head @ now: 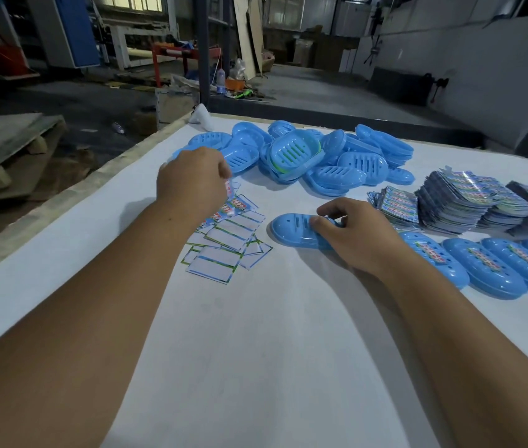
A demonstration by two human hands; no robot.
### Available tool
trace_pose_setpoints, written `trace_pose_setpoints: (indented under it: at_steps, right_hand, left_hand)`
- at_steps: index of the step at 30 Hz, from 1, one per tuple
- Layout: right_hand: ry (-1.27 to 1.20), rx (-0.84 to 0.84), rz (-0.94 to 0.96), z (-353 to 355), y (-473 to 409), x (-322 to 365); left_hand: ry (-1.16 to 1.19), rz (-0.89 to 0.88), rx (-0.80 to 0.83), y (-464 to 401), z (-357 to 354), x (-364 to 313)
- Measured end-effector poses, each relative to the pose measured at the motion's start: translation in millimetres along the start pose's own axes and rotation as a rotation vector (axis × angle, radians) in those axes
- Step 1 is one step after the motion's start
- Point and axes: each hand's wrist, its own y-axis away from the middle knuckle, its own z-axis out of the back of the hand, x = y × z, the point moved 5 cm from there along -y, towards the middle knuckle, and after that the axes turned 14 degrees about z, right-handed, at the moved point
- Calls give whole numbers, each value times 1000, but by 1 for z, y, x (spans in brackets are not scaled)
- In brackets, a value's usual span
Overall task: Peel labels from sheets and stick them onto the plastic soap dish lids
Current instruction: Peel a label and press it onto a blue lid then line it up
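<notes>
From the head camera, the person's left hand (191, 185) hovers over a loose scatter of spent backing sheets (228, 244) on the white table (256, 350), its fingertips pinching a small printed label (229, 188) just above a sheet that still shows colour; the right hand (353, 234), fingers curled, grips one end of a bare blue lid (291, 227) lying flat just right of those sheets. Beyond lies a heap of blue soap dish parts (308, 156); to the right stand stacks of label sheets (463, 202), and in front of them a row of labelled lids (495, 263) lies side by side.
</notes>
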Motion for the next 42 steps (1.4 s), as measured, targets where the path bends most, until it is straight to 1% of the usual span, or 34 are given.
trace_pose_setpoints:
  at_steps: [2, 4, 6, 8, 10, 12, 14, 20, 24, 36, 37, 40, 42]
  right_hand:
    - [43, -36, -4, 3, 1, 1]
    - [16, -122, -6, 10, 2, 4]
    - [-118, -227, -2, 17, 2, 7]
    - [-319, -280, 15, 19, 2, 12]
    - [-509, -274, 18, 15, 2, 17]
    - [-596, -248, 30, 11, 1, 18]
    - [-627, -246, 26, 9, 0, 16]
    - [-670, -318, -41, 14, -3, 6]
    - [-664, -304, -51, 12, -3, 5]
    - [-646, -324, -57, 14, -3, 4]
    - [-609, -336, -55, 15, -3, 4]
    - [-369, -360, 9, 19, -2, 7]
    - [-348, -342, 68, 17, -2, 13]
  left_hand:
    - [262, 22, 87, 2, 1, -7]
    - [583, 85, 253, 8, 0, -14]
    - [790, 118, 382, 16, -2, -25]
    - [896, 117, 462, 25, -6, -34]
    - [904, 91, 527, 34, -11, -41]
    - [870, 54, 577, 42, -16, -46]
    - [834, 25, 599, 45, -19, -49]
    - [781, -14, 603, 44, -20, -48]
    - [744, -58, 593, 46, -21, -48]
    - [744, -71, 609, 47, -17, -51]
    - [745, -71, 607, 47, -17, -51]
    - [760, -63, 595, 46, -15, -51]
    - [768, -63, 595, 46, -14, -51]
